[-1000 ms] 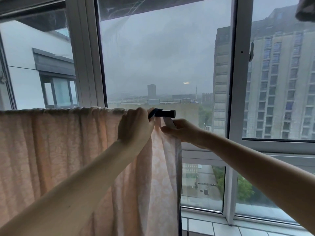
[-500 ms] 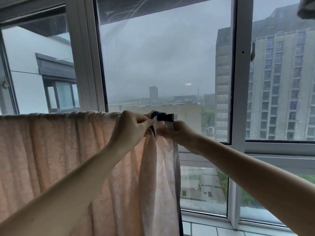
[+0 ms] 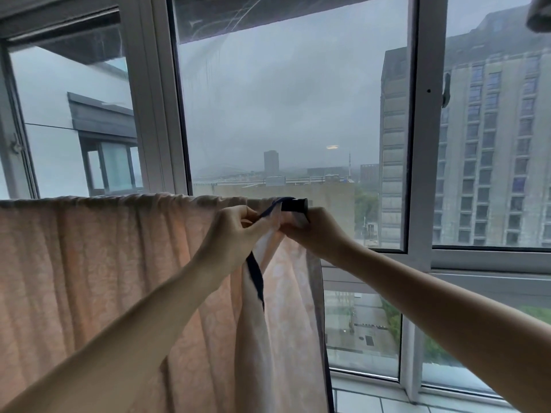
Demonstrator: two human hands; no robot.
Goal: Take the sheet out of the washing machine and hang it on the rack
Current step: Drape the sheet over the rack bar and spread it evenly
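At the rack's (image 3: 293, 204) three o'clock end, the sheet (image 3: 104, 278) hangs draped over the rod. Left hand (image 3: 231, 234) pinches its dark-trimmed edge; right hand (image 3: 316, 234) grasps fabric beneath the rod tip. Step: final spreading. Next move probably calls for drawing the bunched edge toward three o'clock.

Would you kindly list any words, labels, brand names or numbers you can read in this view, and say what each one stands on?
No text can be read. The sheet, the rack's rod end, the window frame and the tower block outside show no legible words, labels or numbers.
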